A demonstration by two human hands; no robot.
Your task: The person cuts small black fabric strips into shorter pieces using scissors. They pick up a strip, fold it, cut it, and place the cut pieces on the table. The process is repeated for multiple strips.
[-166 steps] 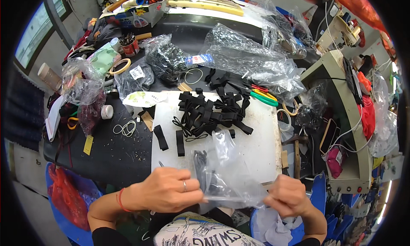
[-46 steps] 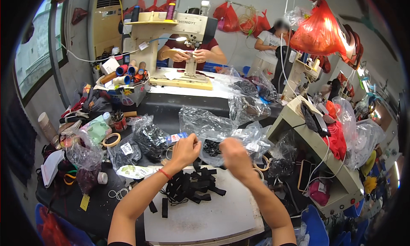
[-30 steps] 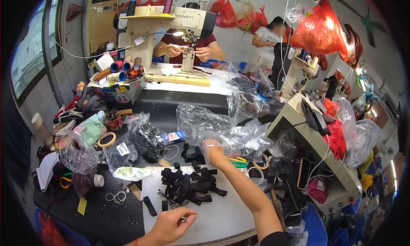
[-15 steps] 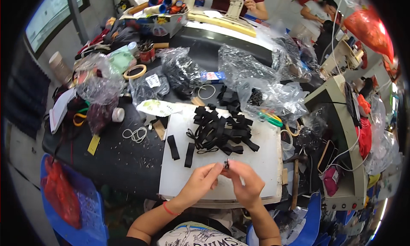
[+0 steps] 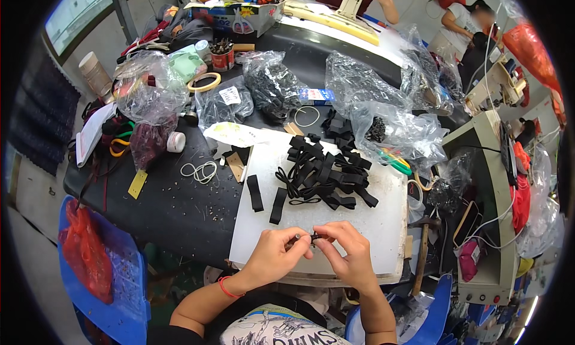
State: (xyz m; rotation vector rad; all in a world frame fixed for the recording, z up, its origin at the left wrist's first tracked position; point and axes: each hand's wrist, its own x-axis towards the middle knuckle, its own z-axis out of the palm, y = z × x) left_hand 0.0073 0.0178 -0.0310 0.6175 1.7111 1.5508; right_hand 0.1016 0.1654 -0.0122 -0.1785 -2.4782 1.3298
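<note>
My left hand (image 5: 271, 252) and my right hand (image 5: 352, 252) meet over the near part of a white board (image 5: 251, 234). Fingertips of both pinch a small dark piece (image 5: 314, 238) between them, too small to name. A short metallic stub (image 5: 297, 237) shows at the left thumb and finger. Beyond the hands lies a heap of black strap pieces (image 5: 323, 174), some looped. Two single straps lie apart to the left of it, one upright strap (image 5: 255, 193) and another strap (image 5: 278, 205) nearer to me.
Clear plastic bags (image 5: 365, 81) line the back of the black table (image 5: 173, 216). A hammer (image 5: 421, 255) lies right of the board. A tape roll (image 5: 204, 82), a white coil of cord (image 5: 199, 172) and a yellow card (image 5: 138, 184) lie left. A blue chair (image 5: 102, 267) stands front left.
The whole view has shifted a little. My right hand has turned, its fingers now flatter over the small piece. The metallic stub at my left fingers has come into sight.
</note>
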